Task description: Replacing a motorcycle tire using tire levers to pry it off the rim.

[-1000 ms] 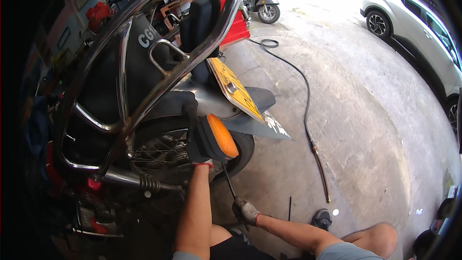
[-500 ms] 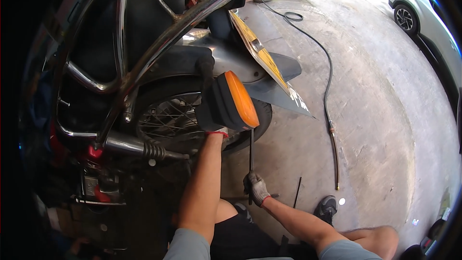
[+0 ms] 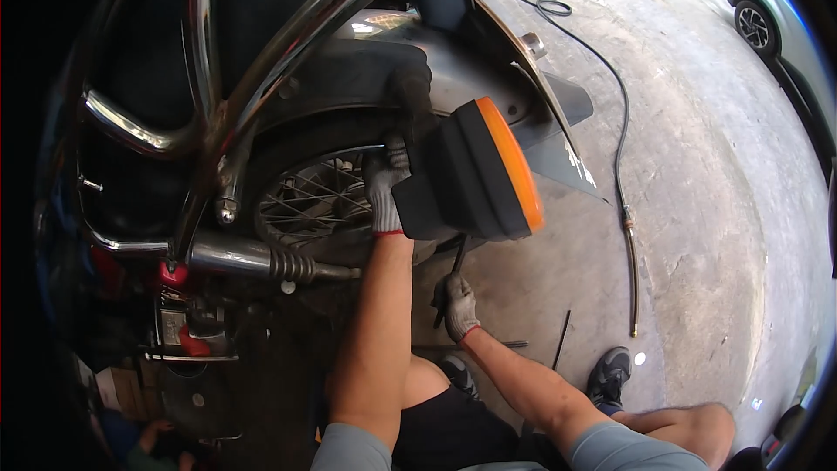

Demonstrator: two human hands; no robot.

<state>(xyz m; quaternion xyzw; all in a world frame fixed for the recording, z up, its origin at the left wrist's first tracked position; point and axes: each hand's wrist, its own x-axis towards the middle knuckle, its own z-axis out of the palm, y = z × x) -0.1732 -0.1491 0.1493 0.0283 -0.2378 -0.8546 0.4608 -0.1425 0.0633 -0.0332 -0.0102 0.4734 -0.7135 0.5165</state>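
- While our gloved right hand (image 3: 458, 303) grips a dark metal bar (image 3: 459, 255) in the head view, its fingers are wrapped around the shaft; the bar slants beside the rear wheel (image 3: 316, 199), its upper end hidden behind the turn signal (image 3: 512, 166).
- Our gloved left hand (image 3: 386, 196) is at the wheel's spokes, beside the signal's black housing; its fingers are partly hidden, and we cannot tell their grip.
- On the concrete floor (image 3: 697, 209), we find a thin rod (image 3: 562, 338) and a black hose (image 3: 624, 113).
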